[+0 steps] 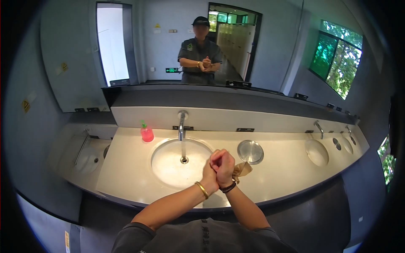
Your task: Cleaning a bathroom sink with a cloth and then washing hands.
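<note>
My left hand (209,173), a gold bracelet at its wrist, presses against my right hand over the right rim of the round sink (166,175). Its fingers are mostly hidden, but it appears cupped around the other hand. Curled into a loose fist, my right hand (226,165) has a dark beaded bracelet at the wrist; whatever lies inside its fingers cannot be seen. Just beyond the right wrist is a crumpled brown piece (242,170), cloth or paper. A chrome faucet (181,126) stands behind the sink, above the drain (184,160).
On the pale counter (278,177), a pump bottle of pink liquid (147,134) stands left of the faucet. A round metal lid (250,152) is set right of the sink. Farther right is another basin (316,152). A wide mirror (168,50) reflects my joined hands.
</note>
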